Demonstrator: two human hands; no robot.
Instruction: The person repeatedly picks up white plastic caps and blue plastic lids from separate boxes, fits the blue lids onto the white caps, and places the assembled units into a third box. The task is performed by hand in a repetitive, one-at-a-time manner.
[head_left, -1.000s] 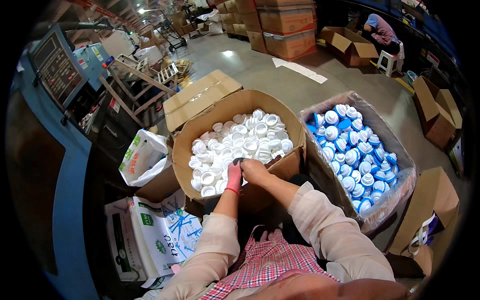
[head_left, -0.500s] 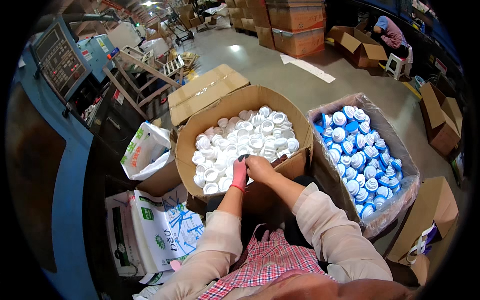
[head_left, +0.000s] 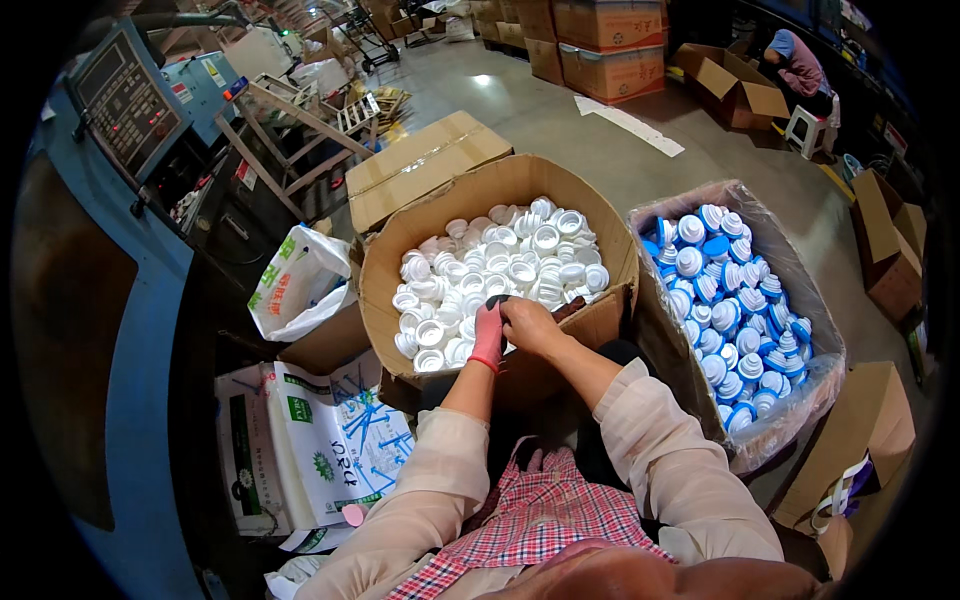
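Contact observed between the pink-gloved left hand (head_left: 488, 335) and bare right hand (head_left: 532, 325), which meet over the near rim of a round-sided carton (head_left: 382, 275); the view into the grip is poor, so from my remote position I cannot tell whether either is closed on anything. I record white plastic caps (head_left: 500, 262) heaped inside that carton, just beyond the hands, with blue-and-white stepped pieces (head_left: 735, 310) filling the plastic-lined box (head_left: 675, 345) on its right.

Around me: shiny grey floor (head_left: 530, 110), blue machine (head_left: 155, 340) at my left, stacked cartons (head_left: 612, 65) ahead, white stool (head_left: 804, 132) far right.
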